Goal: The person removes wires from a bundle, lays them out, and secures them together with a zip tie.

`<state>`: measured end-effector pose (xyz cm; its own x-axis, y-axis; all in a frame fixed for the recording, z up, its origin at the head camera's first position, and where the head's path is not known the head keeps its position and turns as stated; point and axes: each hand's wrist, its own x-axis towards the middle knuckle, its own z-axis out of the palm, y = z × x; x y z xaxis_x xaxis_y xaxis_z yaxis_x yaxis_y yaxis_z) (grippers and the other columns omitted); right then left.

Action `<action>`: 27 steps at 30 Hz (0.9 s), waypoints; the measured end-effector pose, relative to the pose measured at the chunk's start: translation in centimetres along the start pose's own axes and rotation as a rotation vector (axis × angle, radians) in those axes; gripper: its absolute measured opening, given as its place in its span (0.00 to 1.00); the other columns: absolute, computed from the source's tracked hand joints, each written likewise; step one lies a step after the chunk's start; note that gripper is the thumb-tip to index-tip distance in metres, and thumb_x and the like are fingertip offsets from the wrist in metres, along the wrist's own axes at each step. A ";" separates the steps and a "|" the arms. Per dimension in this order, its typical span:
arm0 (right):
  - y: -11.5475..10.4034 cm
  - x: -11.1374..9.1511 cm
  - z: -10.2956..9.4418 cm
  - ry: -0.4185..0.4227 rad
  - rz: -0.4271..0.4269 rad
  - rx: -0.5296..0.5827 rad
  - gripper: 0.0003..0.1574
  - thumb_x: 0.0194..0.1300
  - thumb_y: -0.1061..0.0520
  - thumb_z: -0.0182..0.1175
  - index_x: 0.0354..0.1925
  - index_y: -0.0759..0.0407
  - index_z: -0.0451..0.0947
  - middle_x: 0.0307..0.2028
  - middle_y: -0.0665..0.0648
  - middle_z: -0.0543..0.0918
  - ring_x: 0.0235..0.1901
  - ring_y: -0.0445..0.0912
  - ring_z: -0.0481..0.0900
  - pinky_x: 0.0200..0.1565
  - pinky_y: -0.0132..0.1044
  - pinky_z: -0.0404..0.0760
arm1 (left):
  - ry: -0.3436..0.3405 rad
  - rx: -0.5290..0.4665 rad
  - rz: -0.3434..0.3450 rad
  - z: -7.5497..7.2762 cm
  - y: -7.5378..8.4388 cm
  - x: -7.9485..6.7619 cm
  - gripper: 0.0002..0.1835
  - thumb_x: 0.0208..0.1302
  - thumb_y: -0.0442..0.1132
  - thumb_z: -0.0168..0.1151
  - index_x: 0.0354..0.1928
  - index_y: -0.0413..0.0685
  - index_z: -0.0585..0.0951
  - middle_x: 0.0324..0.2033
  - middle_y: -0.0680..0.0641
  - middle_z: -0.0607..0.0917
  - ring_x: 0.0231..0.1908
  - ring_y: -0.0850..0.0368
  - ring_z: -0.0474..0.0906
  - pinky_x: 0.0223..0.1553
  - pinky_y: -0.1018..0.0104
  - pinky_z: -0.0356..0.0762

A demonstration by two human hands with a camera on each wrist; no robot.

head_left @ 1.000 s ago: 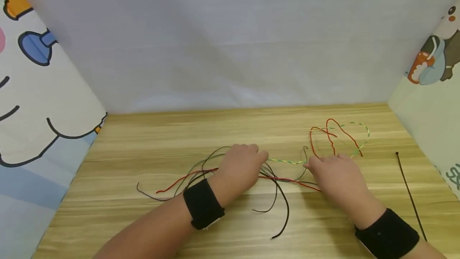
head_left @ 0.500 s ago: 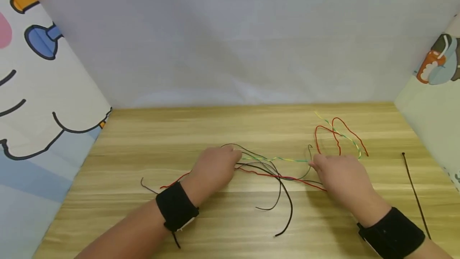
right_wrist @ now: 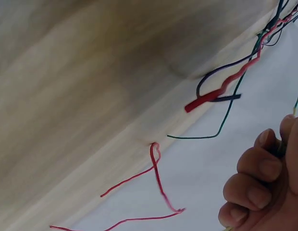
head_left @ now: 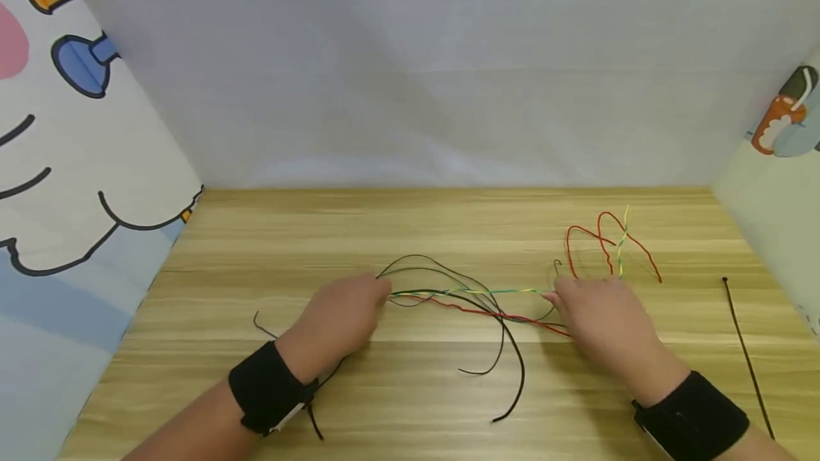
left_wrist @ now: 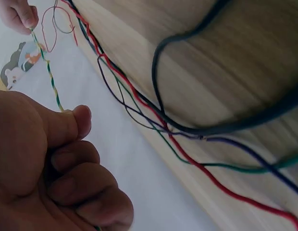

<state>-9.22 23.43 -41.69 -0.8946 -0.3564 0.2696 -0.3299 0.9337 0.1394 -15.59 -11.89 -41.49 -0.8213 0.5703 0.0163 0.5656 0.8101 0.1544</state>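
Note:
A yellow-and-green striped wire (head_left: 506, 291) stretches almost straight between both hands. My left hand (head_left: 342, 315) pinches it between thumb and curled fingers; in the left wrist view the thumb (left_wrist: 81, 122) presses it at the fingertip. With fingers curled, my right hand (head_left: 605, 315) grips the same wire, and its free end (head_left: 624, 233) sticks up past the knuckles. Below lies a loose bundle of wires: a red wire (head_left: 461, 309), a thick black wire (head_left: 520, 368) and thinner dark and green ones. Part of the bundle is hidden behind the left hand and forearm.
A separate bent red wire (head_left: 602, 223) lies beyond the right hand. At the far right a long thin black strip with a small head (head_left: 743, 347) rests on the wooden table (head_left: 320, 226). A pale curtain (head_left: 410, 91) rises behind the table, with cartoon-printed panels at both sides.
My left hand has slid left along the striped wire, lengthening the straight stretch between the hands. The wire's loop past the right hand has shrunk to a short end. The right hand has barely moved.

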 end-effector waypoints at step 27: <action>-0.3 -0.1 0.7 -0.038 0.124 0.081 0.25 0.65 0.45 0.57 0.17 0.51 0.61 0.07 0.47 0.58 0.06 0.44 0.56 0.13 0.39 0.59 | -0.056 -0.053 -0.241 -1.0 -3.2 -3.4 0.11 0.69 0.37 0.52 0.26 0.51 0.76 0.19 0.49 0.75 0.18 0.56 0.66 0.20 0.62 0.66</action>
<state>-9.23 23.17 -42.44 -0.9403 -0.2382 0.2431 -0.2382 0.9708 0.0296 -14.66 -16.52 -41.07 -0.9257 0.3695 -0.0813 0.3482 0.9160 0.1992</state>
